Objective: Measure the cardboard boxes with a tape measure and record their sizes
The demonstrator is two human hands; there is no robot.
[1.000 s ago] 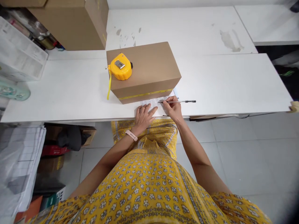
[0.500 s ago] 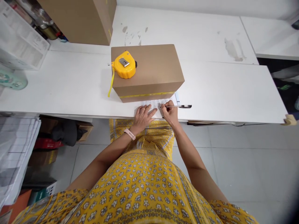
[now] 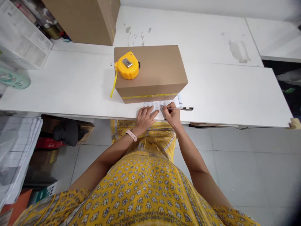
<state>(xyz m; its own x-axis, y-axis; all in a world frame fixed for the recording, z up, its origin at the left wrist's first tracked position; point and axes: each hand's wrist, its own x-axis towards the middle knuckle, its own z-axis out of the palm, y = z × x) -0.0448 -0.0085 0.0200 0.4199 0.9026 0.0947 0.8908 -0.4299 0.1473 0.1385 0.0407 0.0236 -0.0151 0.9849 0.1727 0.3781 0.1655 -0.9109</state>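
My right hand (image 3: 172, 113) grips a pen (image 3: 187, 109), its tip down at a sheet of paper (image 3: 155, 104) covered in rows of small writing. My left hand (image 3: 145, 118) lies flat with fingers spread across the lower left of that sheet. Part of the paper is hidden under my hands and behind the cardboard box (image 3: 155, 66) just beyond it. On the box's top left rests a yellow tape measure (image 3: 128, 66), its wrist strap hanging over the side.
A larger cardboard box (image 3: 91, 25) stands at the back left. Beside it are a white bin (image 3: 30, 40) with bottles and a mint-green bottle (image 3: 17, 80) on its side. The white desk (image 3: 232, 94) stretches right. Boxes and a dark cap-like item (image 3: 67, 131) sit below at left.
The whole view has shifted slightly, so the desk and box appear a little further right. Both hands keep nearly the same place on the paper, the pen still in the right one.
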